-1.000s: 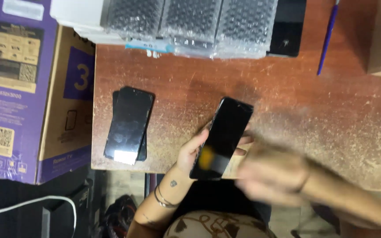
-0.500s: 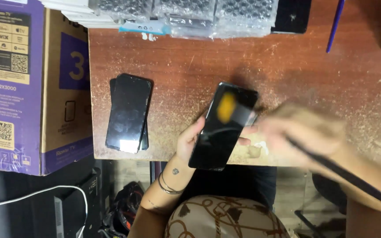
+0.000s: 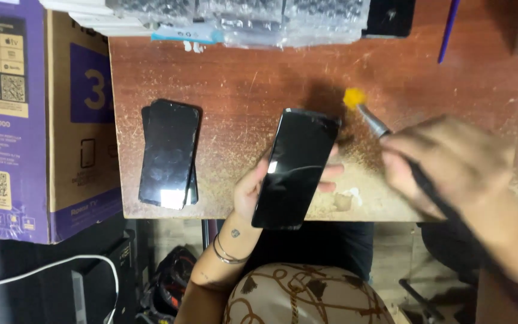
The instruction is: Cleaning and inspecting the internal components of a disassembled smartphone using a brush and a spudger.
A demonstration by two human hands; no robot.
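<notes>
brush (image 3: 367,114) swung off the phone (image 3: 297,168) | left hand (image 3: 253,192) grips phone | right hand (image 3: 445,162) pinches brush (blurred)

A worn reddish-brown wooden table (image 3: 241,78) fills the scene, its surface scuffed pale. A purple and tan cardboard box (image 3: 25,120) stands at its left edge. Far along the table lie bubble-wrapped packs (image 3: 259,18). Below, the floor is dim.

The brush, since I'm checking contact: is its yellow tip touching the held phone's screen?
No: the brush's yellow tip is over the table, just past the phone's top corner.
</notes>
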